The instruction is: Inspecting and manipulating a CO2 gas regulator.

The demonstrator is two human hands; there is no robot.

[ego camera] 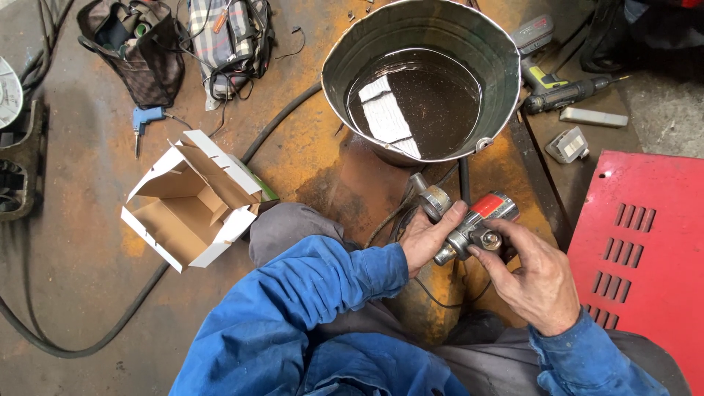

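Currently both left hand [425,238] and right hand [534,275] are clamped on a metal regulator [469,224]; water bucket [422,77] just beyond, open cardboard box [194,202] left, red panel [645,249] right.

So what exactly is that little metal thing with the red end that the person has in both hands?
The metal fitting looks like a small gas regulator or valve: a silvery, worn body with a round red-capped cylinder at its upper right end, a nut-like port facing the camera, and a stub pointing down-left. A round gauge-like knob sits beside it. It is held tilted above the person's lap. The left hand pinches its left side, and the right hand grasps it from below right.
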